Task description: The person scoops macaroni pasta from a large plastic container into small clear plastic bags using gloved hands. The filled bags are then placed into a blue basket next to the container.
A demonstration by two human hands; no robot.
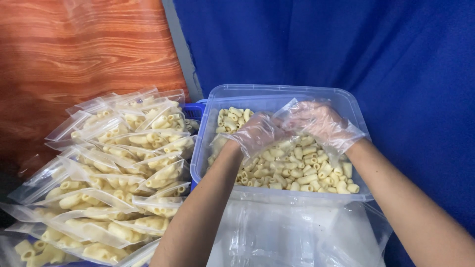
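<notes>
Both gloved, over the clear tub (pixel 208 148). Left hand (pixel 255 133) curled shut around the mouth of a small clear bag (pixel 292 111); right hand (pixel 321 123) cupped at the bag's far side, fingers loosely bent, whether pinching the film cannot be told. Bag held low above the tube snacks (pixel 302 170) heaped toward the tub's near right corner. Looks like the filling step, bag open, hardly anything inside. Next probably calls for scooping pieces in. Stack of filled bags (pixel 114 173) piled left of the tub; empty bags (pixel 297 237) against its near edge.
</notes>
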